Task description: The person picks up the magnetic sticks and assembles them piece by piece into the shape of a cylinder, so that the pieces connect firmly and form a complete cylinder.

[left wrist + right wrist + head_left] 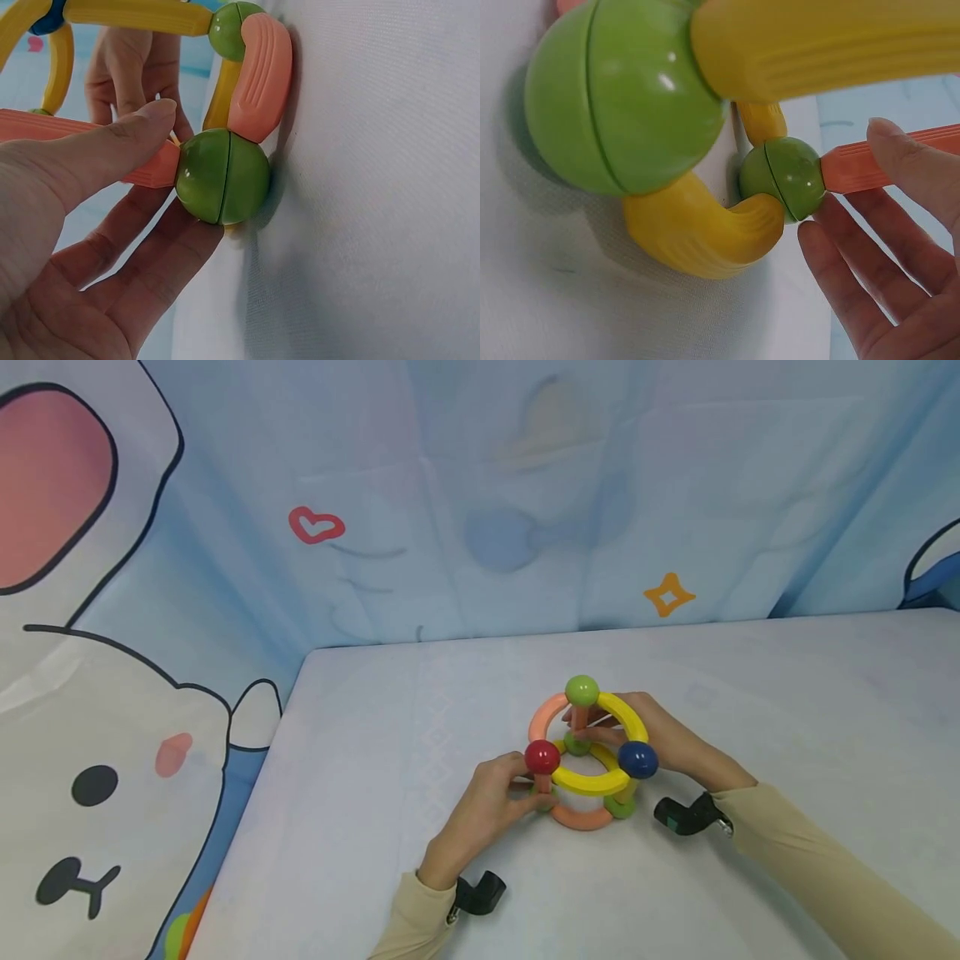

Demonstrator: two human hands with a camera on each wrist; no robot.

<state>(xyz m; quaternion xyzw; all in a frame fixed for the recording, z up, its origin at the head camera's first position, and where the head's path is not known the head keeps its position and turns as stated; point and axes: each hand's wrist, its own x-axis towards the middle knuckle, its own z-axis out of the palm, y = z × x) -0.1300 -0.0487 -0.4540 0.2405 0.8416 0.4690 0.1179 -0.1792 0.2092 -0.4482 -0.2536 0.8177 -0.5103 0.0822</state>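
A ball-and-rod toy frame stands on the table, its two rings of curved rods joined by upright rods. The upper ring has a light green ball (582, 690), a red ball (542, 757) and a blue ball (637, 760). Green balls (223, 176) sit at the lower corners. My left hand (487, 797) pinches the salmon upright rod (157, 163) below the red ball, fingertips against the lower green ball. At the back, my right hand (663, 735) holds another salmon upright rod (855, 166), thumb on one side, fingers on the other. A yellow upright (832, 45) stands untouched.
A white cloth covers the table (360, 735). Behind it hangs a blue printed curtain (450, 460), with a cartoon animal (127, 827) at the left. Each wrist wears a small black camera (480, 893).
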